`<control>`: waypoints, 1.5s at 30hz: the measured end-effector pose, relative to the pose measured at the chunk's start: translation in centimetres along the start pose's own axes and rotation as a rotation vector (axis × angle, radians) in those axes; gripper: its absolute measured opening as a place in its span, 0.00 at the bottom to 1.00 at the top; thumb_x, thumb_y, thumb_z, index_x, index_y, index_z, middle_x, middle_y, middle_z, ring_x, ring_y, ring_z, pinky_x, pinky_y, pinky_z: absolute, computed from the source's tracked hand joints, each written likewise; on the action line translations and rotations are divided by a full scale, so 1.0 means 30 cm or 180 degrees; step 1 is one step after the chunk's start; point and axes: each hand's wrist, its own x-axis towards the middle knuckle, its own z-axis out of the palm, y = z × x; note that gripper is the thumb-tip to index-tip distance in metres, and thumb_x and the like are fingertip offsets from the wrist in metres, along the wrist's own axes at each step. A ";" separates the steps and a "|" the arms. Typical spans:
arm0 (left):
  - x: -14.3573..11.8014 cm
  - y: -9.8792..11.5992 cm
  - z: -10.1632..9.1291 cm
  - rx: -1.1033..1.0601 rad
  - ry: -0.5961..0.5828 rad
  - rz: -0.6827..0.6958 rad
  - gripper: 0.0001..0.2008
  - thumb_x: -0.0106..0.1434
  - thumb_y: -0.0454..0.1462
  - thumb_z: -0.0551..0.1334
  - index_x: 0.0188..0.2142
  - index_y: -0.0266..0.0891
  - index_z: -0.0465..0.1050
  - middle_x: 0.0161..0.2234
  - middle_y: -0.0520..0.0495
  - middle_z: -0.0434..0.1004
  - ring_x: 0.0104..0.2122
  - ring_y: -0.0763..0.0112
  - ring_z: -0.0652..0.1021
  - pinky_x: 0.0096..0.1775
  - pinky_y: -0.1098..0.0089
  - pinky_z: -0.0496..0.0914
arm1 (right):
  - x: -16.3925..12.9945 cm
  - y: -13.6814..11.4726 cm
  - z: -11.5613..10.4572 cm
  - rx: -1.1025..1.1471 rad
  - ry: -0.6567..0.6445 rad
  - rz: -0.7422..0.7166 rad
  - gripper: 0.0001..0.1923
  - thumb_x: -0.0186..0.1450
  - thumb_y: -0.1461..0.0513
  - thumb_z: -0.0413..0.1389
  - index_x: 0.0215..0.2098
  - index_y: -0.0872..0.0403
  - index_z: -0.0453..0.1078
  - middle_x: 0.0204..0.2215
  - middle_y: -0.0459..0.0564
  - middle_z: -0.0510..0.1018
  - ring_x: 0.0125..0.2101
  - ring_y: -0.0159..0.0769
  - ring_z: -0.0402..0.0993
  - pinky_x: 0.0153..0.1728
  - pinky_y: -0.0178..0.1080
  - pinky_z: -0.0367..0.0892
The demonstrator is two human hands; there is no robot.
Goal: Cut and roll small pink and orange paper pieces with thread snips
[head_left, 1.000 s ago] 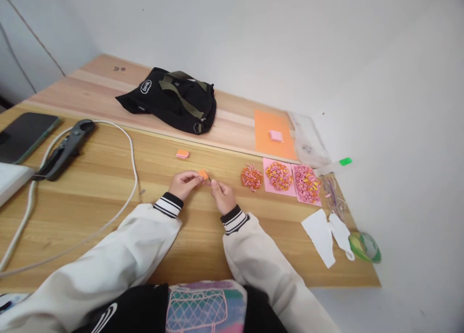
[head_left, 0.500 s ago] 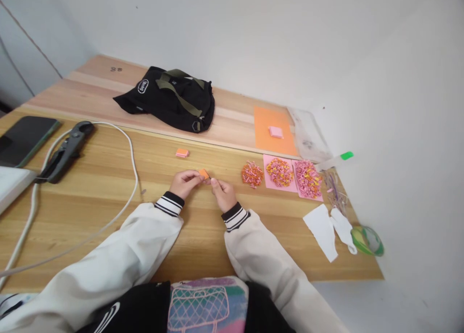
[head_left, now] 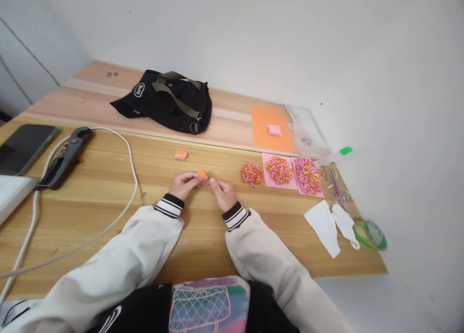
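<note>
Between finger and thumb, my left hand [head_left: 184, 184] pinches a small orange paper slip [head_left: 203, 174] above the wooden table. Close by on its right, my right hand [head_left: 222, 194] has its thumb and finger pressed together near the slip's edge; a thin dark tip shows there, too small to name. Beyond my left hand lies a little stack of orange and pink slips [head_left: 181, 154]. To the right of my hands sit a heap of orange and pink rolled pieces [head_left: 251, 173] and two more heaps [head_left: 279, 170] [head_left: 308, 176] on pink paper squares.
A black bag [head_left: 165, 101] lies at the back. On the left are a phone [head_left: 27, 147], a grey tool [head_left: 67, 159] and a looping white cable [head_left: 133, 178]. An orange sheet [head_left: 266, 142] bears a pink stack [head_left: 274, 130]. White paper [head_left: 322, 226] and green tape [head_left: 369, 235] lie right.
The view has shifted slightly. My hands hold nearly the same pose around the orange slip, and nothing on the table has visibly moved.
</note>
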 end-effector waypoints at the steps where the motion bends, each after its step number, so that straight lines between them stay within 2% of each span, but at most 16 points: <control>1: 0.000 0.000 0.000 0.0012 -0.0009 0.0021 0.07 0.42 0.39 0.66 0.18 0.36 0.73 0.16 0.51 0.71 0.19 0.75 0.69 0.25 0.72 0.64 | 0.000 0.001 0.000 -0.0005 0.0004 0.0005 0.27 0.58 0.46 0.46 0.31 0.60 0.74 0.14 0.41 0.57 0.17 0.26 0.52 0.21 0.32 0.54; 20: -0.002 0.005 0.000 -0.0037 -0.0048 -0.0007 0.07 0.42 0.39 0.66 0.17 0.36 0.73 0.15 0.51 0.70 0.19 0.75 0.68 0.25 0.72 0.63 | 0.000 -0.001 0.002 0.0043 0.0068 0.0047 0.26 0.58 0.47 0.47 0.31 0.60 0.75 0.14 0.42 0.59 0.17 0.26 0.53 0.20 0.32 0.54; 25: 0.004 -0.003 -0.005 -0.0081 0.0133 0.0003 0.08 0.43 0.39 0.66 0.17 0.36 0.74 0.16 0.51 0.71 0.19 0.76 0.68 0.25 0.72 0.64 | 0.000 -0.008 0.003 0.0010 0.0048 0.0089 0.27 0.56 0.45 0.47 0.30 0.60 0.75 0.15 0.43 0.63 0.18 0.27 0.56 0.21 0.32 0.55; 30: 0.015 -0.023 -0.012 -0.0135 0.0260 0.0047 0.09 0.43 0.41 0.66 0.18 0.36 0.73 0.16 0.52 0.70 0.18 0.75 0.68 0.25 0.72 0.64 | -0.003 -0.008 0.001 0.0001 0.0006 0.0090 0.27 0.56 0.45 0.48 0.29 0.60 0.74 0.15 0.43 0.63 0.19 0.27 0.57 0.22 0.32 0.56; 37: 0.009 -0.021 -0.007 -0.0020 0.0252 0.0147 0.10 0.45 0.42 0.65 0.18 0.37 0.73 0.16 0.51 0.70 0.19 0.75 0.68 0.26 0.72 0.64 | -0.004 -0.002 -0.001 0.0021 -0.0070 0.0066 0.26 0.56 0.46 0.48 0.29 0.60 0.74 0.15 0.43 0.62 0.19 0.27 0.57 0.23 0.32 0.56; 45: 0.002 0.001 -0.002 -0.0046 0.0046 0.0052 0.07 0.43 0.39 0.66 0.18 0.36 0.74 0.18 0.50 0.73 0.19 0.75 0.68 0.25 0.72 0.64 | -0.002 -0.006 0.000 0.0043 0.0024 0.0038 0.26 0.57 0.47 0.48 0.31 0.60 0.74 0.15 0.44 0.64 0.19 0.27 0.57 0.21 0.32 0.55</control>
